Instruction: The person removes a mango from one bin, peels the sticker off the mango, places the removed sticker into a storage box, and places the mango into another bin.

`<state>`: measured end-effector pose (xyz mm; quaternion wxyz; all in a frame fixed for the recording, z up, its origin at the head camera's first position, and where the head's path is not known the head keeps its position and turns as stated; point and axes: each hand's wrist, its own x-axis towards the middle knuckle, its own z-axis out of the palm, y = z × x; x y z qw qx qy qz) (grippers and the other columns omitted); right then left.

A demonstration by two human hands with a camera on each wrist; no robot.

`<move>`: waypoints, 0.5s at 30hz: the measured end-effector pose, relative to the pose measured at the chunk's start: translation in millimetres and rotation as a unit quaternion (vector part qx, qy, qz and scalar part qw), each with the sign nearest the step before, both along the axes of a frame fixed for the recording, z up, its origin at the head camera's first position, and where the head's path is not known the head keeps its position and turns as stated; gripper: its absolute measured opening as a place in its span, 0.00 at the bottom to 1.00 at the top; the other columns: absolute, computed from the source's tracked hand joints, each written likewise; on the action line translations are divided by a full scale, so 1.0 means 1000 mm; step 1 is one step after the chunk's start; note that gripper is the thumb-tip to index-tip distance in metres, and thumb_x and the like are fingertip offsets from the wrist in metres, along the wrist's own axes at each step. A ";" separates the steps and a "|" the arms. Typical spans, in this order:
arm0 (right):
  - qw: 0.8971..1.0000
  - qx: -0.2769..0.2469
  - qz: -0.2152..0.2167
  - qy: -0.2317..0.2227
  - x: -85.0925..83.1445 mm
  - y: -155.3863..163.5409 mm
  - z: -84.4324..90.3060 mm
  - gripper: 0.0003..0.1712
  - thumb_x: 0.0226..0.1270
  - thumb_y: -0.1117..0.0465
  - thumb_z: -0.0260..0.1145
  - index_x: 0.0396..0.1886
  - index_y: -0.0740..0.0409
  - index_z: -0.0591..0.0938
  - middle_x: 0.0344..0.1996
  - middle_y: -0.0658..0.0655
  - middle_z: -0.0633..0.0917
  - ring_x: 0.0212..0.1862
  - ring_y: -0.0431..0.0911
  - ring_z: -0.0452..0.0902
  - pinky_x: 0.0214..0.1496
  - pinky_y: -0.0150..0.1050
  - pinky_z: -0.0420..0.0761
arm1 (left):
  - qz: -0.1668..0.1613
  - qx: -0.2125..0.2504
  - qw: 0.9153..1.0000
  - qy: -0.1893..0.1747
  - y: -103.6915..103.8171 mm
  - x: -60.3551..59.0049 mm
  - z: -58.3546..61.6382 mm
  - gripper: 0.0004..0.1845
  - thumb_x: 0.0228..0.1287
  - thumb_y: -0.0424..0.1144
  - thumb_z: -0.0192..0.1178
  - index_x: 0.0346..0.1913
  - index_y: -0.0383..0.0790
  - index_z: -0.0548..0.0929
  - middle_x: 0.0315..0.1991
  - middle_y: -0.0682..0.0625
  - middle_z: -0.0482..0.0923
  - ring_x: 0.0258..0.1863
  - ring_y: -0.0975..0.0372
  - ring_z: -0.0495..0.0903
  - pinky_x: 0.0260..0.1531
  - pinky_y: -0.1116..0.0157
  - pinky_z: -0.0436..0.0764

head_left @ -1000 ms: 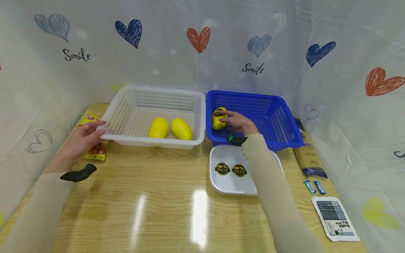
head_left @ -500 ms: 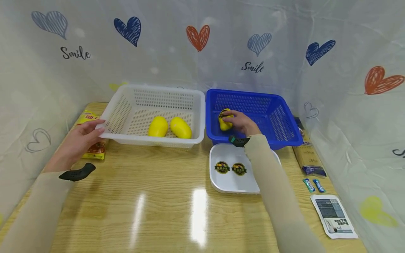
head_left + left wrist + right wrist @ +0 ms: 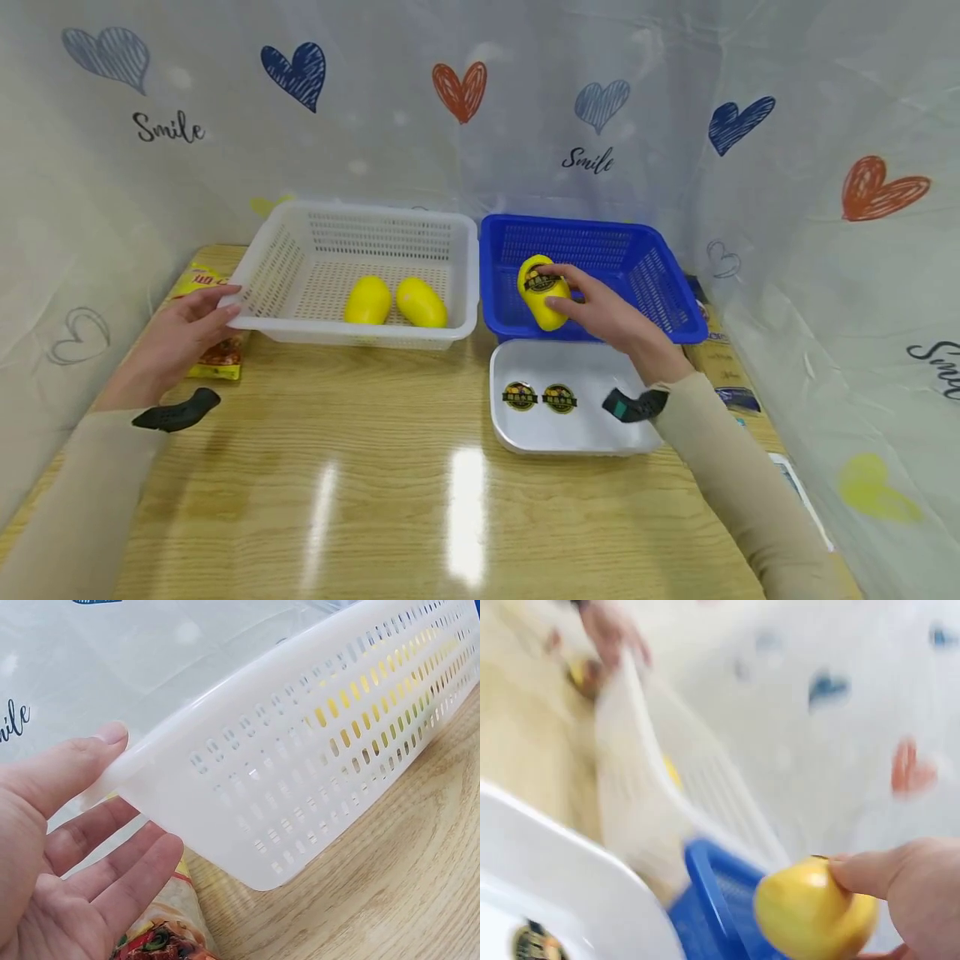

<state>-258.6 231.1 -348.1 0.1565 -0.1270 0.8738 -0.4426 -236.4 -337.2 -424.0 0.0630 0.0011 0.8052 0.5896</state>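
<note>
My right hand (image 3: 600, 312) grips a yellow fruit (image 3: 543, 291) with a dark round sticker, held above the front rim of the blue basket (image 3: 660, 287). The right wrist view is blurred but shows that yellow fruit (image 3: 814, 915) pinched by my fingertips (image 3: 870, 874). Two more yellow fruits (image 3: 393, 301) lie in the white basket (image 3: 281, 267). My left hand (image 3: 183, 333) rests against the white basket's left corner, thumb on the rim (image 3: 112, 761), fingers straight below it. Two round stickers (image 3: 540, 397) lie on the white tray (image 3: 585, 367).
A yellow snack packet (image 3: 206, 354) lies under my left hand beside the white basket. Dark packets (image 3: 738, 398) lie at the table's right edge. A heart-printed curtain (image 3: 450, 108) closes in the back and sides. Bare wooden tabletop (image 3: 360, 467) stretches in front.
My right hand has lifted the stickered yellow fruit out of the blue basket's floor and drawn it toward me, above the front rim. The left hand has stayed at the white basket.
</note>
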 end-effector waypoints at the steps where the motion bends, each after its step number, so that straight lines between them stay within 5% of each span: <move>1: 1.000 -0.004 0.006 0.013 0.010 0.000 0.004 0.29 0.77 0.52 0.56 0.74 0.41 0.62 0.67 0.60 0.66 0.59 0.56 0.70 0.60 0.54 0.74 | -0.002 0.004 1.000 0.002 -0.001 0.000 0.000 0.34 0.72 0.51 0.54 0.75 0.43 0.60 0.62 0.54 0.63 0.46 0.74 0.76 0.45 0.76 0.80; 9: 0.995 -0.086 0.016 0.055 0.075 -0.012 0.026 0.28 0.77 0.55 0.56 0.73 0.39 0.63 0.65 0.57 0.65 0.56 0.58 0.73 0.53 0.48 0.78 | 0.002 -0.004 1.000 0.012 -0.002 0.001 0.000 0.34 0.72 0.51 0.54 0.74 0.42 0.60 0.60 0.55 0.64 0.44 0.74 0.77 0.44 0.76 0.80; 15: 0.991 -0.130 0.042 0.013 0.116 -0.034 0.012 0.28 0.77 0.54 0.56 0.73 0.37 0.62 0.69 0.59 0.62 0.62 0.58 0.71 0.54 0.50 0.79 | 0.001 0.008 1.000 0.013 0.000 0.001 -0.001 0.35 0.71 0.51 0.54 0.74 0.41 0.60 0.62 0.53 0.64 0.45 0.73 0.78 0.44 0.76 0.80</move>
